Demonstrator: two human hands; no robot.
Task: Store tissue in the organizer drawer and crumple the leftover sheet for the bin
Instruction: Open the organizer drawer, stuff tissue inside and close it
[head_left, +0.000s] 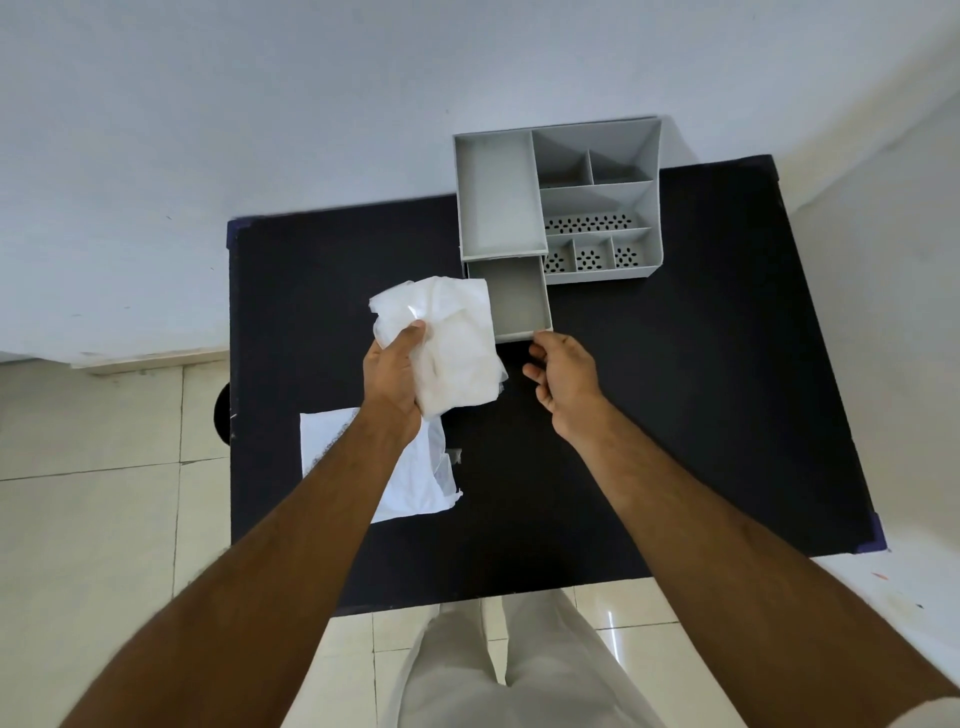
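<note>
Black table (675, 415) against white wall, tiled floor – grey organizer (597, 208) at far edge, drawer (519, 299) pulled out, empty.
Left hand (392, 374) grips bunched tissue (457, 343) beside drawer; right hand (563, 376) loosely curled, holding nothing, just below drawer front – flat sheet (410, 478) on table.

Around the work area: desk, wall, floor

We are looking down on a black desk (675, 415) that is standing against a pale wall (260, 130). Cream floor tiles (104, 519) are showing to its left and below its near edge, with a low skirting ledge (150, 358) running where wall and floor are meeting. We are seeing light trousers (519, 675) at the bottom.
</note>
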